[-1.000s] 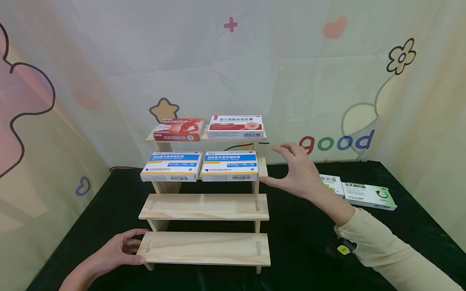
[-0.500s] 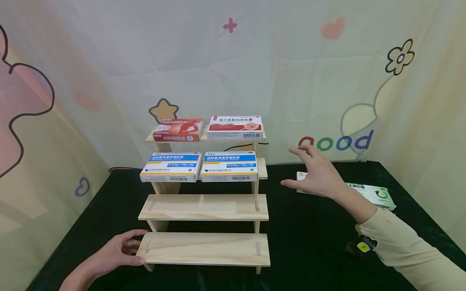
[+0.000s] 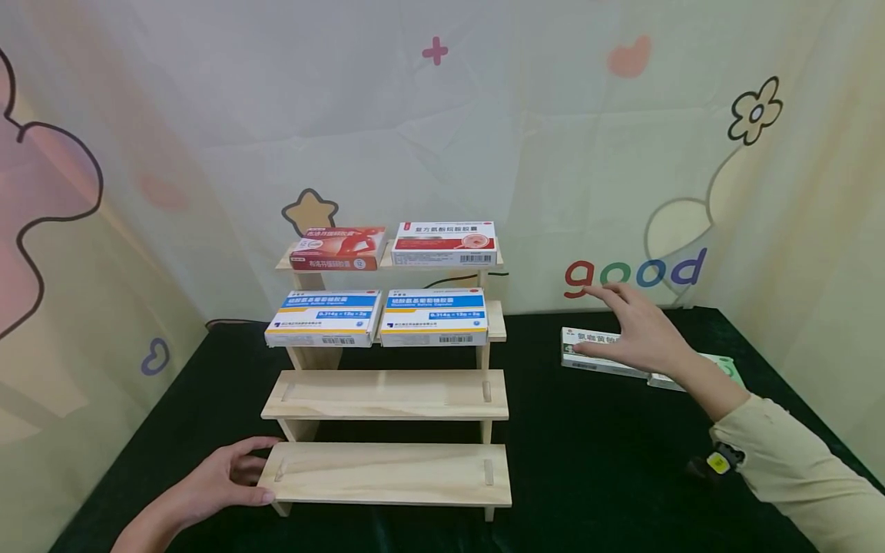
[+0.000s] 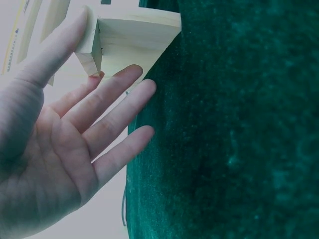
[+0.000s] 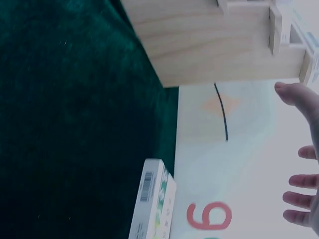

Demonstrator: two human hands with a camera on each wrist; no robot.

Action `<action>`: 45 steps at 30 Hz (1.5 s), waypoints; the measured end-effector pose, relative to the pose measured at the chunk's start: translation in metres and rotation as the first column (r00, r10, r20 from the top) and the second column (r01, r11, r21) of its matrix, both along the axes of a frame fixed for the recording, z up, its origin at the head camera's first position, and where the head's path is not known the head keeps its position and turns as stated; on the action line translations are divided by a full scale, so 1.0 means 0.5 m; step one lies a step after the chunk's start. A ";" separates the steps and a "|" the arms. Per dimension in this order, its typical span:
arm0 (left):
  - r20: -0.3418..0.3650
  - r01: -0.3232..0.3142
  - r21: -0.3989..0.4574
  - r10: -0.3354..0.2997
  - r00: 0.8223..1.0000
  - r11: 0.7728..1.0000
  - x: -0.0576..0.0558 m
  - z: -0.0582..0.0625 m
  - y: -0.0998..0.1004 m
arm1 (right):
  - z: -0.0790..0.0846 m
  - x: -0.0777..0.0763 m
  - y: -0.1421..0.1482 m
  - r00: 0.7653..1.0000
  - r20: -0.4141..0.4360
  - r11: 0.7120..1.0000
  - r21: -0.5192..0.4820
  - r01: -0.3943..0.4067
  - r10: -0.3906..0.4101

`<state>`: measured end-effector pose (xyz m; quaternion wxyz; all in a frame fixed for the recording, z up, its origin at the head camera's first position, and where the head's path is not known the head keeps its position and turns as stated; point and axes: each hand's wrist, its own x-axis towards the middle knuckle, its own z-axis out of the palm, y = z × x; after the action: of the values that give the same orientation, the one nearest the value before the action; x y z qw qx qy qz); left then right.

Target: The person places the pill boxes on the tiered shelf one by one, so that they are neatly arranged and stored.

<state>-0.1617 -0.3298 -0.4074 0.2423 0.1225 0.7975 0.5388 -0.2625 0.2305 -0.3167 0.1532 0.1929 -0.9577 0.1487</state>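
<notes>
A stepped wooden display rack (image 3: 387,395) stands in the middle of the head view. My left hand (image 3: 207,485) grips the left end of its lowest shelf, thumb on the board's edge and index finger behind; the other fingers extend loosely in the left wrist view. Above the right side of the table, my right hand (image 3: 643,334) holds nothing, thumb and fingers spread apart. Beneath it in the head view lies a white medicine box (image 3: 591,352), partly covered by the hand. A green-and-white medicine box (image 3: 726,367) lies beside that one, mostly hidden behind the hand and wrist.
On the rack's top shelf are a red medicine box (image 3: 337,250) and a red-and-white medicine box (image 3: 445,244). Two blue-and-white medicine boxes (image 3: 323,318) sit on the shelf below. Dark green cloth (image 3: 588,453) covers the table, with a printed curtain (image 3: 387,115) behind.
My right hand has moved away from the rack to the right, over the two boxes on the table. My left hand has stayed on the lowest shelf.
</notes>
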 end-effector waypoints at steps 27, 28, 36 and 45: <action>0.021 -0.018 0.019 0.017 1.000 1.000 0.000 -0.006 0.000 | -0.080 -0.051 0.107 0.983 0.177 0.998 -0.039 -0.051 0.057; 0.022 -0.019 0.021 0.019 1.000 1.000 0.001 -0.006 0.000 | -0.083 -0.052 0.110 0.982 0.180 0.998 -0.037 -0.046 0.052; 0.017 -0.013 0.025 0.013 1.000 1.000 0.000 -0.005 0.000 | -0.117 -0.070 0.132 0.969 0.247 1.000 -0.017 0.007 -0.002; 0.017 -0.014 0.020 0.014 1.000 1.000 0.000 -0.003 -0.001 | -0.147 -0.087 0.151 0.964 0.267 1.000 -0.008 0.013 -0.011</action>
<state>-0.1615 -0.3301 -0.4091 0.2440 0.1148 0.7907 0.5495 -0.3062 0.3060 -0.3903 0.0245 0.1647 -0.9700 0.1770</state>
